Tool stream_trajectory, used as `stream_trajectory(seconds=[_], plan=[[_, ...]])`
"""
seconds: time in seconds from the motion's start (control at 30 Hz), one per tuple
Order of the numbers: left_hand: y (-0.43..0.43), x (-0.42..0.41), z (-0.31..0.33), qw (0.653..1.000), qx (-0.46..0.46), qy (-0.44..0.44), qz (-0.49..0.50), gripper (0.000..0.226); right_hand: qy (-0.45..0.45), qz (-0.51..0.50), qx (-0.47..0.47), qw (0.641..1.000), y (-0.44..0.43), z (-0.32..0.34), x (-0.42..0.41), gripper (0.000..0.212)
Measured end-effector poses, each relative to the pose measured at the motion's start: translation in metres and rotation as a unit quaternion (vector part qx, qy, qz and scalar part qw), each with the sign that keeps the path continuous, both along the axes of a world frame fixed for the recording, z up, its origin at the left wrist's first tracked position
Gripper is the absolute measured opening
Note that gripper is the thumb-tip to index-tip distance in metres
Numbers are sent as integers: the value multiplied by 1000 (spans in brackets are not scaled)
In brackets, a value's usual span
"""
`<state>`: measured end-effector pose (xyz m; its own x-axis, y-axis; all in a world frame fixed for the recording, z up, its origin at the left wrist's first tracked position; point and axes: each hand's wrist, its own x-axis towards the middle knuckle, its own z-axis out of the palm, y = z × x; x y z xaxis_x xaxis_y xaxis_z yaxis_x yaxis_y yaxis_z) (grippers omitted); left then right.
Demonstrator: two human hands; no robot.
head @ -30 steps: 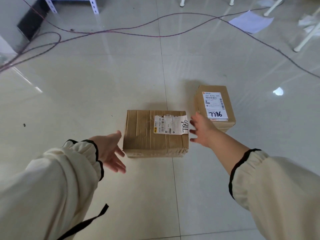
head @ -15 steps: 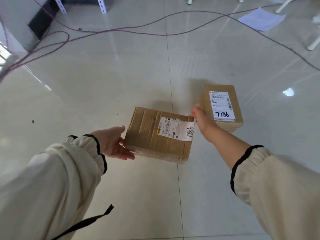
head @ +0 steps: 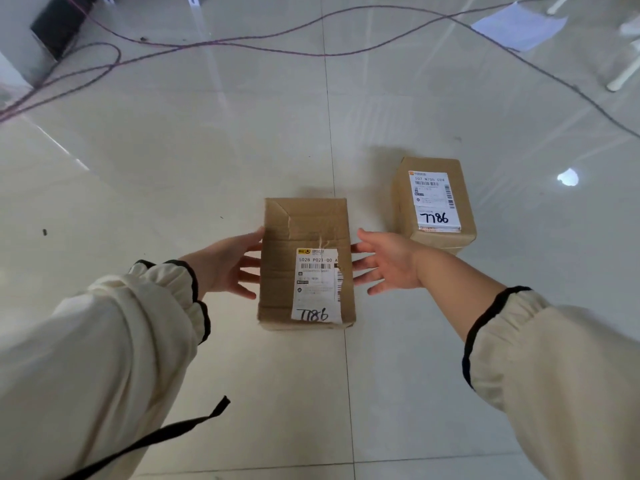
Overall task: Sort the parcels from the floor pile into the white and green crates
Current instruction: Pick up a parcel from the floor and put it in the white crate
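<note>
A brown cardboard parcel [head: 304, 230] with a white label hand-marked "7786" lies lengthwise in front of me on the tiled floor. My left hand [head: 225, 268] is at its left side and my right hand [head: 388, 265] at its right side. Both have straight, spread fingers touching the box walls. I cannot tell whether the parcel is lifted off the floor. A second brown parcel [head: 433, 202], also marked "7786", stands on the floor to the right and farther away. Neither crate is in view.
Thin dark cables [head: 242, 46] run across the floor at the back. A loose paper sheet [head: 519, 26] lies at the back right beside white furniture legs [head: 623, 74]. A black object [head: 59, 29] sits at the back left.
Both hands closed in on the near parcel and turned it a quarter turn. Its label now reads upright toward me. The far parcel has not moved.
</note>
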<state>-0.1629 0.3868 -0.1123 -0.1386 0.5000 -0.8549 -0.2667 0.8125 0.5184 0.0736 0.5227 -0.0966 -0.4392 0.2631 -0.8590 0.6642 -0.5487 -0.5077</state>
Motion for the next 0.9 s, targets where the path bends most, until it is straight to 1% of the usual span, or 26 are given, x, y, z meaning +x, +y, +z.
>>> stream_trajectory(seconds=[0.07,0.17,0.3,0.43,0.5,0.6,0.67,0.73,0.83,0.9], plan=[[0,2,1,1000,15,15,-14,52,11,7,-8,1000,0,-2,-1,57],[-2,1,2,999,24,20,-29,52,2,-5,3,1000,-1,-9,-1,50],[-2,1,3,999,28,14,-30,55,7,-22,24,999,-4,-15,-4,33],[-2,4,3,999,28,10,-22,52,20,-31,22,999,-6,-13,-6,29],[-3,7,4,999,31,8,-13,50,35,-58,15,998,-6,-10,-6,28],[1,15,18,998,52,20,9,51,63,-125,34,990,-9,5,-9,18],[4,20,44,997,63,31,19,52,47,-163,71,983,-14,26,-11,13],[8,18,81,997,65,45,7,52,42,-181,80,979,-21,57,-13,14],[6,6,158,996,63,62,-3,52,65,-184,63,979,-26,128,-19,14],[5,3,212,996,70,63,2,56,78,-185,74,977,-24,185,-22,13]])
